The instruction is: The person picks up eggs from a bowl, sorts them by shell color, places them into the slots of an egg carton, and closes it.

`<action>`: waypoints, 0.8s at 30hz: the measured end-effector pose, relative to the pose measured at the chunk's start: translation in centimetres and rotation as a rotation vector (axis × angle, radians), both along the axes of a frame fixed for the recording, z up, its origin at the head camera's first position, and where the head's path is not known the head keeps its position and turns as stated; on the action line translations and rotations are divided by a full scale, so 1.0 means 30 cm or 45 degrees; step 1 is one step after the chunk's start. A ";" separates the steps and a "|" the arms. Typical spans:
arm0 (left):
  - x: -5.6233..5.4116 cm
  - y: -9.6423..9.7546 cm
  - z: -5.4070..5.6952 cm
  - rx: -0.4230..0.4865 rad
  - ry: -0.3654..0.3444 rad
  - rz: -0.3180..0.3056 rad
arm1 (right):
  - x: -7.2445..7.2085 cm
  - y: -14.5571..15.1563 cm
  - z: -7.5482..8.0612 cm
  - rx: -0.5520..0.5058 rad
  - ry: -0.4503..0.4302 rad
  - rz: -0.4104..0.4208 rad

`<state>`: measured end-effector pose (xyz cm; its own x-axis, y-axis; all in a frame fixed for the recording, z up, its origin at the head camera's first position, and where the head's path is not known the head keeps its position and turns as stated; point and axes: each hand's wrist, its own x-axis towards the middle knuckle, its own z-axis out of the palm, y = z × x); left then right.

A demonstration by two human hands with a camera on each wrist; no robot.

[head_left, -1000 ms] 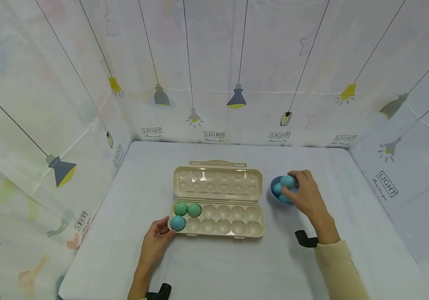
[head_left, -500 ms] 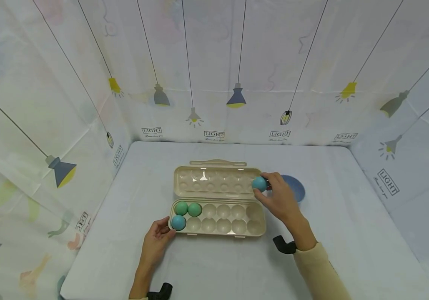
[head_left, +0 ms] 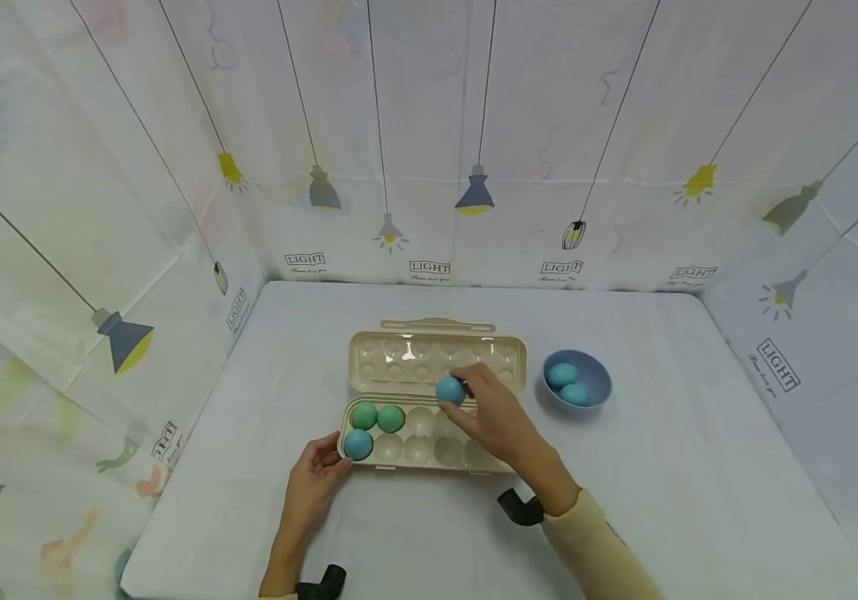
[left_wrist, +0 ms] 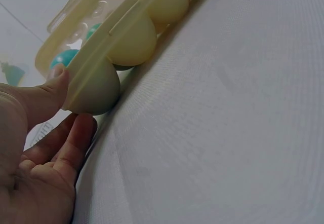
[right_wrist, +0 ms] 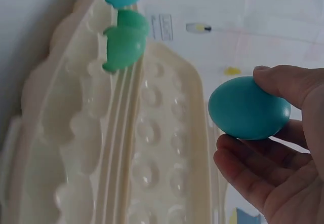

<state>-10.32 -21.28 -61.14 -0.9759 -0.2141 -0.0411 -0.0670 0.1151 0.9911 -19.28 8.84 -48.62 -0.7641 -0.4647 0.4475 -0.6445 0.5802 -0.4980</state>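
My right hand pinches a blue egg between thumb and fingers, above the open egg carton. In the right wrist view the held blue egg shows whole, with the thumb on top and fingers beneath. My left hand grips the carton's left end, thumb on the rim and fingers low against the cup in the left wrist view. Two green eggs sit in the back row at the left. One blue egg sits in the front-left cup. The right hand covers some right-hand cups.
A blue bowl with two blue eggs stands right of the carton. The carton's lid lies folded back behind the cups. A white cloth covers the table, and a printed curtain hangs around it.
My right hand has lifted a blue egg out of the bowl and carried it left over the carton, leaving two eggs in the bowl. My left hand stays at the carton's end.
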 end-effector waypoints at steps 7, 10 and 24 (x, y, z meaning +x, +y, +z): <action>0.002 0.001 0.004 -0.021 0.021 0.017 | 0.042 -0.131 -0.032 0.009 -0.023 0.138; 0.002 0.001 0.006 -0.013 0.007 0.009 | 0.050 -0.173 -0.065 0.014 0.021 0.173; 0.003 -0.003 -0.002 0.011 0.012 -0.010 | 0.068 -0.258 -0.200 0.209 0.041 0.120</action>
<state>-10.24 -21.36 -61.20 -0.9779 -0.2063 -0.0340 -0.0570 0.1068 0.9926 -17.23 1.12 -54.61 -0.7002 -0.6023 0.3834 -0.7139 0.5883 -0.3797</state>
